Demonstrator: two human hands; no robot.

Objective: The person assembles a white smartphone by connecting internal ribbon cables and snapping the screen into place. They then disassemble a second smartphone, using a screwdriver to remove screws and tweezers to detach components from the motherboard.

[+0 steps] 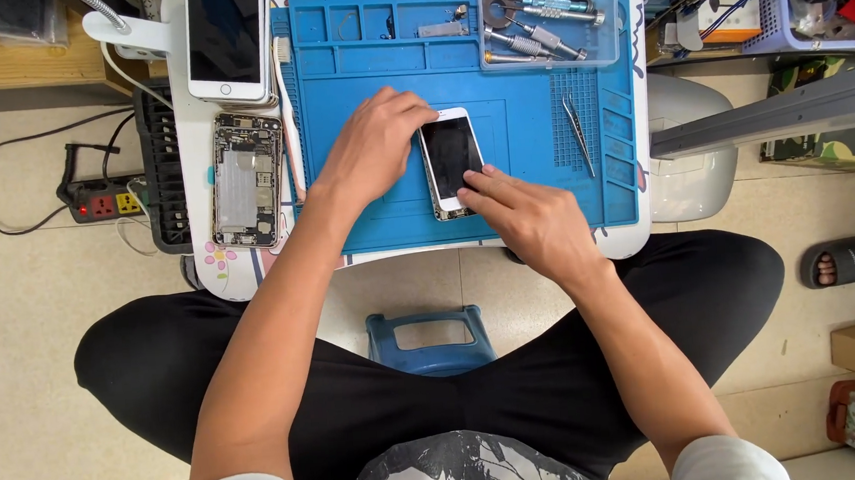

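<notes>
bare mat (524, 178) right of phone (450, 158), tweezers (577, 131) beyond

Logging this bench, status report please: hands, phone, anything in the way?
Left hand and right hand both pressing white smartphone with black screen. Flat on blue silicone mat. Steel tweezers lie apart.

Worn on the head, looking almost straight down over chest, crossed legs and forearms. Near enough to fill mid-frame with the blue mat (386, 213) on the small white table (199, 271); top of frame lies away from the body, bottom holds the shirt. Tiled floor (32, 328) visible to either side, shelf edges along the top. Only one view, so nothing shared with another.
</notes>
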